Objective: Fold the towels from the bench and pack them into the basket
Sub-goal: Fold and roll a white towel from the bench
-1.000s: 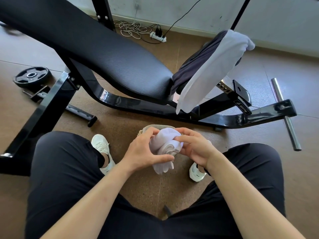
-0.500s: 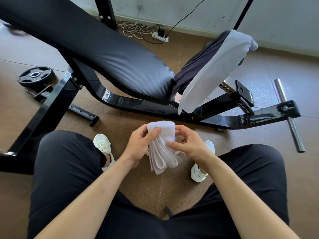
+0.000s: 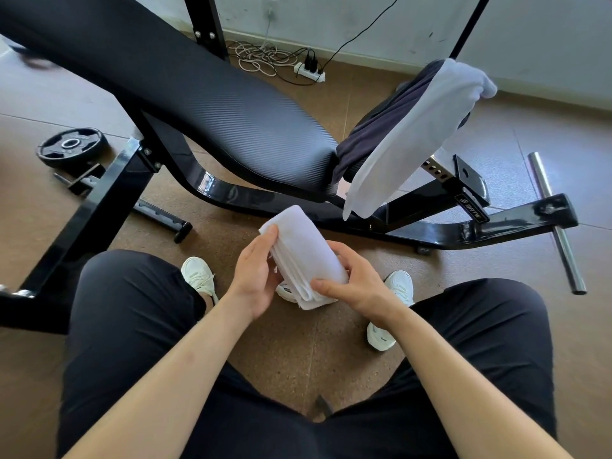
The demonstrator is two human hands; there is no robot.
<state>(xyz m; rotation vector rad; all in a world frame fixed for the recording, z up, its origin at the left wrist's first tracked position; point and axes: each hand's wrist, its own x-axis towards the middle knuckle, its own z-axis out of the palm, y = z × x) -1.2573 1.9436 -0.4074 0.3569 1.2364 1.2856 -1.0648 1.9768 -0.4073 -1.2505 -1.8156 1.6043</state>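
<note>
A small white towel, folded into a thick oblong, is held between my knees above the floor. My left hand grips its left side, fingers lying along the edge. My right hand grips its right side, thumb across the near end. Another white towel hangs over the seat end of the black bench, with a dark towel draped under it. A basket showed below the hands one second ago; none is visible now.
The bench's black frame runs across the floor ahead of my white shoes. A weight plate lies at the left. A steel bar sticks out at the right. A power strip and cables lie by the wall.
The bunched towel has been turned and flattened into a neat folded oblong. Both hands have shifted from pinching its top to holding its two sides.
</note>
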